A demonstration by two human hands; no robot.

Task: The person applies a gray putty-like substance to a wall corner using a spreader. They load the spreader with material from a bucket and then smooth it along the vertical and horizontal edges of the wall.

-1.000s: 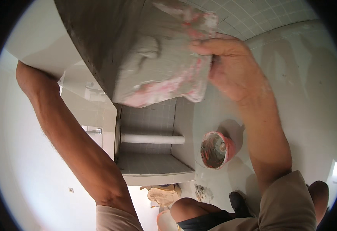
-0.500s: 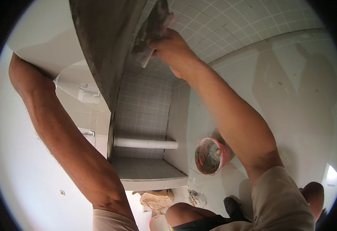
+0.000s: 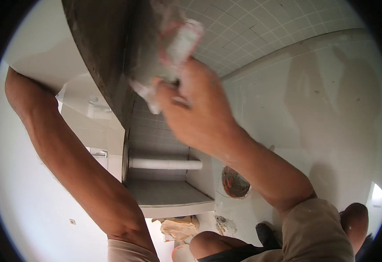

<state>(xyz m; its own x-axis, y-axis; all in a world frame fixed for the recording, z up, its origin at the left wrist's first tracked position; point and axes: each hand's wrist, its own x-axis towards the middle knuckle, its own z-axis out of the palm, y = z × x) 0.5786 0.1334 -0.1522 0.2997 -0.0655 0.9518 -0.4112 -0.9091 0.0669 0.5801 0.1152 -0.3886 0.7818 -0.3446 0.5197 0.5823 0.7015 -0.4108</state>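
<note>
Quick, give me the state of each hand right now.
Left hand: out of view; only the forearm shows, reaching up behind the white panel.
Right hand: closed on a stained rag against the grey surface.

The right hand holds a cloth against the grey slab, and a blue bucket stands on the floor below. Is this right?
Not quite: the bucket is reddish-orange, not blue, as the head view shows. The rest holds: the right hand presses a stained cloth against the grey slab, and the bucket stands on the floor below.
</note>
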